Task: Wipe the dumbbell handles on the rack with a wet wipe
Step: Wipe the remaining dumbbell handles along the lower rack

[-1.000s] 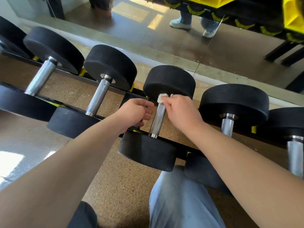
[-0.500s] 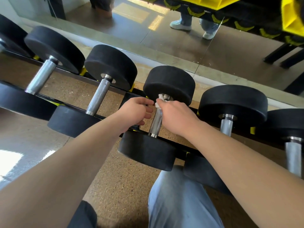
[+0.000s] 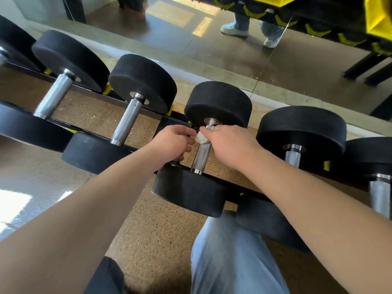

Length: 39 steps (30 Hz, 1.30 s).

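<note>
Several black dumbbells with steel handles lie across a black rack (image 3: pixel 237 187). My right hand (image 3: pixel 231 145) grips a crumpled white wet wipe (image 3: pixel 201 137) wrapped on the upper part of the middle dumbbell's handle (image 3: pixel 200 159), close to its far head (image 3: pixel 218 102). My left hand (image 3: pixel 171 144) sits just left of that handle with its fingers curled, fingertips next to the wipe; whether they hold the rack rail or the wipe is hidden. The lower half of the handle shows bare.
More dumbbell handles lie to the left (image 3: pixel 127 122) (image 3: pixel 53 94) and right (image 3: pixel 293 158) (image 3: pixel 380 196). A mirror (image 3: pixel 212 45) stands behind the rack, reflecting legs and shoes. My knee in light jeans (image 3: pixel 235 257) is below the rack over a speckled brown floor.
My right hand with the wipe slid down the handle from the far head, then back up towards it. My left hand stayed beside the handle.
</note>
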{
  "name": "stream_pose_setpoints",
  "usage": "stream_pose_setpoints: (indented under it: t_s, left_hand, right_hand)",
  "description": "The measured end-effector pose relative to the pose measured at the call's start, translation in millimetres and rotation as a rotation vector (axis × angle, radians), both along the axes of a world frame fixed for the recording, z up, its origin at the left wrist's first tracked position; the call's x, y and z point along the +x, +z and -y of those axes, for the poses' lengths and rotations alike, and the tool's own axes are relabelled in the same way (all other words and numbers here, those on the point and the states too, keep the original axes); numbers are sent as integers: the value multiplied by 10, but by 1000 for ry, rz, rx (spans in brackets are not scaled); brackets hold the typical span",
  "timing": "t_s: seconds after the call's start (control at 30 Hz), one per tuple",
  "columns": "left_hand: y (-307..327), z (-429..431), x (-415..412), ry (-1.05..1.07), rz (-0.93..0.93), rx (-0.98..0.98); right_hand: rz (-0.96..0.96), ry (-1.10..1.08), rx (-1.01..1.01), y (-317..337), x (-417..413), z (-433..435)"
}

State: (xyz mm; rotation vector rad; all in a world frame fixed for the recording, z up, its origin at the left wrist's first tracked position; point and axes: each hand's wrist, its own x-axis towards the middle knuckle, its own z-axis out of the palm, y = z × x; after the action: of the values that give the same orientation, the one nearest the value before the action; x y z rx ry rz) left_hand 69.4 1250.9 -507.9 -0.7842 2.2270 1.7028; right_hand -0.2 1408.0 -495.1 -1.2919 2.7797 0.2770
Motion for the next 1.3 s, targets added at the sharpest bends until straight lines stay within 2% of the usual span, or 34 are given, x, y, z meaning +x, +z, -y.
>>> stream_pose_setpoints:
  t_s: [0.1,0.27,0.37,0.43,0.57,0.67,0.8,0.93,1.0,1.07,1.1,1.17,1.2,1.3]
  left_hand:
    - [-59,15,15,-87,-78,-88]
    - [-106,-38,-12,-117,-197,-248]
    - [-118,-48,-73,-98,-245,-317]
    - [-121,-65,-112,-66,-272,-279]
    - [-120,-73,-157,-6,-294,23]
    - [-168,-68,-189,79,-318,6]
    - [-192,-122,-289,179,-255,-16]
    - [-91,-172,-280,-31,-155,-249]
    - [-32,-118,-164,-204,-94,-396]
    - [37,-60,-56,-438,50,-558]
    - [58,-44,-19,-533,128,-609]
    - [65,-38,-3,-594,183,-625]
    - [53,-45,-26,-547,157,-586]
    - [-14,-122,-178,-188,1,-294]
  right_hand:
    - [94,-41,-131,-133,-17,-120]
    - [224,-213,-619,-241,-9,-157]
    - [355,-267,-780,-193,29,-128]
    - [386,-281,-804,-200,35,-124]
    - [419,-324,-808,-220,21,-113]
    - [562,-341,-864,-216,19,-103]
    - [468,-467,-833,-236,-15,-139]
    - [502,-532,-660,-241,-27,-139]
    - [566,-513,-636,-239,-21,-130]
    - [589,-514,-620,-243,-20,-129]
    - [597,-520,-612,-254,-28,-129]
    - [625,-540,-601,-281,-37,-120]
    - [625,-544,-603,-287,-41,-114]
    - [620,-544,-617,-269,-54,-101]
